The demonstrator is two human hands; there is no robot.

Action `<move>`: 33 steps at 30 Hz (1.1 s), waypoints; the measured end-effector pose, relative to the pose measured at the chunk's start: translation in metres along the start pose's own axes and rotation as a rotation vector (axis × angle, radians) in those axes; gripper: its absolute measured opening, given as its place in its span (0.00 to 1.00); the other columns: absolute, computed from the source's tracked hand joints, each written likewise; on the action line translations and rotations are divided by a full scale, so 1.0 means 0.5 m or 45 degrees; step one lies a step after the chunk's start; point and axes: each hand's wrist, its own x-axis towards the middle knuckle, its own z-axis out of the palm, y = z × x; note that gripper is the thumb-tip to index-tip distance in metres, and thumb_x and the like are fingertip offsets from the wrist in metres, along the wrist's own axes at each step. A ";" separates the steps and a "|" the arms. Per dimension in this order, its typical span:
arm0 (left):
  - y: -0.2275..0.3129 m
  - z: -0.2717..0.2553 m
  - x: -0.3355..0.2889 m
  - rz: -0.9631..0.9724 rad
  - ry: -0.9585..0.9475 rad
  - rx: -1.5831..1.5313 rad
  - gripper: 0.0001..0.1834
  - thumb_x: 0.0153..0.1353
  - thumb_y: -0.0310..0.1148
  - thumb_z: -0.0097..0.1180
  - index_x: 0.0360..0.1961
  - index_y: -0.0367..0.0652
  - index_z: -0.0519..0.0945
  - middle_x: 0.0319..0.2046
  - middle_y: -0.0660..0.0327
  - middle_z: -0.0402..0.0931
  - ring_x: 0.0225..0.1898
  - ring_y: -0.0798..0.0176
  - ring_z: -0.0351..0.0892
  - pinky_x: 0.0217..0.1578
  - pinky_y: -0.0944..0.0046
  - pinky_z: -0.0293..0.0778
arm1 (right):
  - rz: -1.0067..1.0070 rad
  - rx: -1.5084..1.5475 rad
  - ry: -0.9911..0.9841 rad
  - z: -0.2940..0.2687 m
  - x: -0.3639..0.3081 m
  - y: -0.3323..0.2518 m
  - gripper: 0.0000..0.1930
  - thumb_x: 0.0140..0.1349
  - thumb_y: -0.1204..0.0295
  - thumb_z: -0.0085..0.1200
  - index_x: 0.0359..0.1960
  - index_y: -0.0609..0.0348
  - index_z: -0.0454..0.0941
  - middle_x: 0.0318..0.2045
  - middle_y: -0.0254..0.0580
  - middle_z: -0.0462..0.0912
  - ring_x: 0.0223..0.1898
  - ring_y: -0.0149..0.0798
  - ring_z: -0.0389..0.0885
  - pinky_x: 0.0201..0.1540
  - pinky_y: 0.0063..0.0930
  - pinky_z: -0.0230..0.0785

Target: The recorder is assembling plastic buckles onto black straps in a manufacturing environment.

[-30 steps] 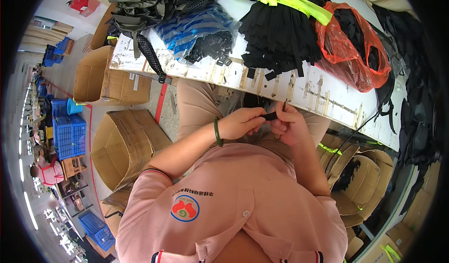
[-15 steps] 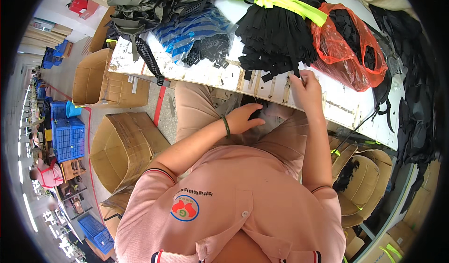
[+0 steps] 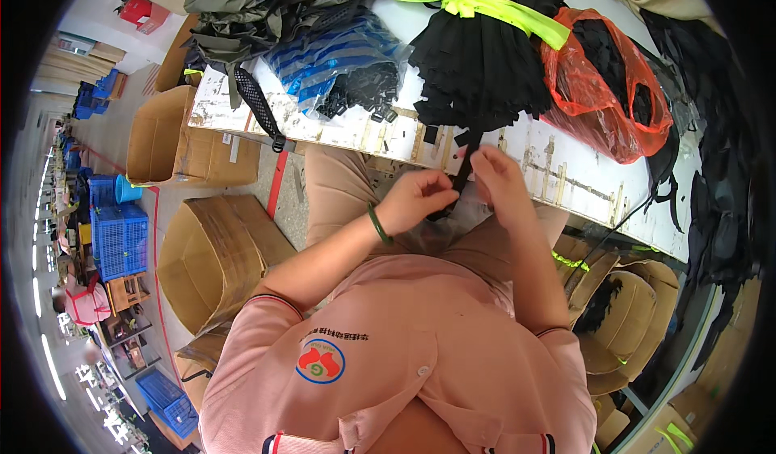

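Observation:
A thick bundle of black webbing straps (image 3: pixel 477 74) lies on the white table, tied round with a neon yellow band (image 3: pixel 513 16). From its near end one black strap (image 3: pixel 466 167) comes down over the table edge, between my hands. My left hand (image 3: pixel 416 202), with a green bangle at the wrist, is closed in a pinch at the strap's lower part. Higher up, my right hand (image 3: pixel 499 181) has its bent fingers at the same strap, slightly blurred. Whatever lies below on my lap is mostly hidden by my hands.
Left of the bundle, a clear and blue plastic bag (image 3: pixel 323 54) has black buckles (image 3: pixel 364 90) spilling from it. A red plastic bag (image 3: pixel 566 90) with black pieces lies at the right. Open cardboard boxes (image 3: pixel 218 260) stand at my left. The worn table edge (image 3: pixel 566 181) crosses before me.
My right hand has moved left and down from the bundle's near end, drawing a black strap toward my lap. My left hand has closed into a pinch at that strap.

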 end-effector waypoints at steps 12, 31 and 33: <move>-0.091 -0.069 0.009 -0.167 -0.224 0.372 0.09 0.60 0.32 0.54 0.39 0.39 0.78 0.29 0.64 0.77 0.29 0.74 0.73 0.31 0.73 0.71 | -0.345 0.192 0.383 -0.068 0.084 0.031 0.07 0.59 0.72 0.56 0.27 0.51 0.69 0.15 0.21 0.63 0.11 0.17 0.54 0.13 0.15 0.41; -0.516 -0.102 0.114 -0.590 0.150 0.087 0.12 0.57 0.20 0.44 0.39 0.35 0.77 0.33 0.55 0.77 0.32 0.61 0.78 0.32 0.63 0.75 | -0.324 0.458 0.281 -0.095 0.096 0.055 0.03 0.61 0.74 0.51 0.35 0.57 0.72 0.24 0.29 0.74 0.13 0.17 0.57 0.15 0.12 0.45; -0.564 -0.093 0.129 -0.600 0.096 0.121 0.12 0.57 0.21 0.44 0.40 0.35 0.77 0.35 0.54 0.78 0.33 0.61 0.79 0.34 0.62 0.76 | -0.321 0.484 0.309 -0.102 0.098 0.060 0.03 0.61 0.75 0.51 0.36 0.57 0.72 0.24 0.30 0.74 0.13 0.17 0.57 0.15 0.12 0.45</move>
